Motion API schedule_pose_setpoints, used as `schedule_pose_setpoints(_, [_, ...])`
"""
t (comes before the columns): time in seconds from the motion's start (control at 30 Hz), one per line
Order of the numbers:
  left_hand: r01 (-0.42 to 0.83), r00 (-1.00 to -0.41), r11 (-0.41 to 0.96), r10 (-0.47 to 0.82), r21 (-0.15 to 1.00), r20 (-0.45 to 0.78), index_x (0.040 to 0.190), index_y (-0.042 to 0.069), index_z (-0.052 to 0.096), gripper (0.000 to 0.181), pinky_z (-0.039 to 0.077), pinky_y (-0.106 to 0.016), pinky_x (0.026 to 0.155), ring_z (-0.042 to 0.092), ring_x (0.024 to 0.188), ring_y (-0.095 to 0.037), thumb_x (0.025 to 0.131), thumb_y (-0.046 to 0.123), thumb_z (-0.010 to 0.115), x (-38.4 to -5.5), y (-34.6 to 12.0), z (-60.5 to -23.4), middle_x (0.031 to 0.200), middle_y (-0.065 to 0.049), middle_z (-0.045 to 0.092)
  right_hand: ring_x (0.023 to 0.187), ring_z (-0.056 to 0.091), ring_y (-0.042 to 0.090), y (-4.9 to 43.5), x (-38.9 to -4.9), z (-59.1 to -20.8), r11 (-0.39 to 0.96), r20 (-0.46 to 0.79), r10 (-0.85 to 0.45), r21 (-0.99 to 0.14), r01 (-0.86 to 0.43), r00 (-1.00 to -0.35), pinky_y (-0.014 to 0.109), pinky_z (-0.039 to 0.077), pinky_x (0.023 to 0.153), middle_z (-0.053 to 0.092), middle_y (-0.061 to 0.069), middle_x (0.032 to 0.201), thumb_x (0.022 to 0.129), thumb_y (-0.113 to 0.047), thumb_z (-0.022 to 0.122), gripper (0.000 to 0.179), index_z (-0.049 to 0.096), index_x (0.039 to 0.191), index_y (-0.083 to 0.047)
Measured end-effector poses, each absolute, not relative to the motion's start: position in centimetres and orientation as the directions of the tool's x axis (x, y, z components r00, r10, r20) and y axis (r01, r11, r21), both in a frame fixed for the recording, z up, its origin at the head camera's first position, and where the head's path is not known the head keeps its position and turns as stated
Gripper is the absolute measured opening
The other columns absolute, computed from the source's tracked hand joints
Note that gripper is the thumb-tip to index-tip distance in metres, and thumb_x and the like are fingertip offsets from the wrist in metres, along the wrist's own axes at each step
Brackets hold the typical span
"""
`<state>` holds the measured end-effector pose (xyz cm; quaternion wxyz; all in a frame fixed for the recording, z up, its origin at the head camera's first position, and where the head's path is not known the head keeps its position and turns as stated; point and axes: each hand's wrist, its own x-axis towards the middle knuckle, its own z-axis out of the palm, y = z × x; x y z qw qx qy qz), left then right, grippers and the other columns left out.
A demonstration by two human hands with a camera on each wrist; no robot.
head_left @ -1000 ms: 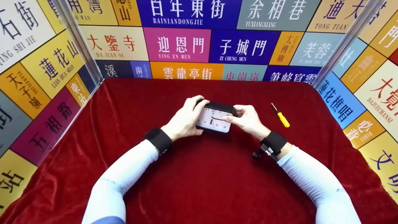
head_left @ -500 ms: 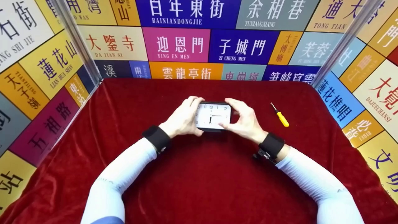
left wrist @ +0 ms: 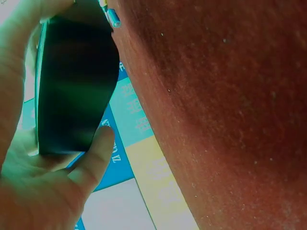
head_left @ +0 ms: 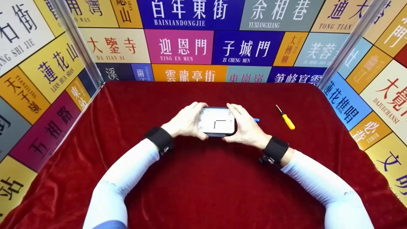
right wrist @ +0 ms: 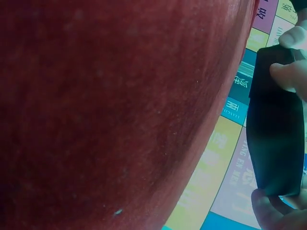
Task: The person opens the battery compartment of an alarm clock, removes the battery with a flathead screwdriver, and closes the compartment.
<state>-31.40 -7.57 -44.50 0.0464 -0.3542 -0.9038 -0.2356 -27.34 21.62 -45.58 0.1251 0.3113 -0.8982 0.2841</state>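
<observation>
A black desk clock (head_left: 217,119) with a white numbered dial faces up toward the head view, held between both hands. My left hand (head_left: 187,122) grips its left end, thumb at the lower edge and fingers at the upper edge. At the right end, my right hand (head_left: 248,127) holds it the same way, thumb along the bottom. In the left wrist view the clock's dark side (left wrist: 72,86) lies between thumb and fingers. The right wrist view shows the clock's black casing (right wrist: 276,129) with fingers at both ends.
A screwdriver (head_left: 288,121) with a yellow handle lies to the right on the red velvet cloth (head_left: 216,181). Close behind my right hand, a small blue object (head_left: 256,120) is partly hidden. Walls of coloured sign panels (head_left: 181,46) enclose the table's back and sides.
The clock has turned from a tilt to level. My right hand has shifted its thumb from the dial to the lower edge, with its fingers at the top. A blue object now shows behind it.
</observation>
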Motion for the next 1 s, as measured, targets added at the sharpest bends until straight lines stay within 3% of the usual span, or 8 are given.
schedule_pose_setpoints(0.47, [0.605, -0.761, 0.629, 0.637, 0.488, 0.121, 0.154, 0.005, 0.051, 0.110, 0.059, -0.049, 0.108, 0.071, 0.117, -0.034, 0.066, 0.045, 0.103, -32.6, -7.2, -45.6, 0.135, -0.019, 0.072, 0.145, 0.059, 0.048, 22.5, -28.6, -46.5, 0.624, 0.301, -0.495, -0.529, -0.575, -0.815, 0.063, 0.047, 0.126, 0.057, 0.030, 0.159, 0.068, -0.032, 0.103, 0.119, 0.047, 0.165, 0.008])
schedule_pose_setpoints(1.0, [0.589, -0.766, 0.677, 0.641, 0.442, 0.039, 0.146, 0.002, 0.060, 0.097, 0.058, -0.046, 0.113, 0.071, 0.123, -0.034, 0.070, 0.046, 0.101, -33.2, -6.6, -46.2, 0.135, -0.019, 0.074, 0.146, 0.060, 0.043, 22.5, -29.6, -47.2, 0.656, 0.148, -0.498, -0.580, -0.483, -0.855, 0.058, 0.047, 0.127, 0.060, 0.026, 0.157, 0.069, -0.034, 0.104, 0.120, 0.046, 0.165, 0.008])
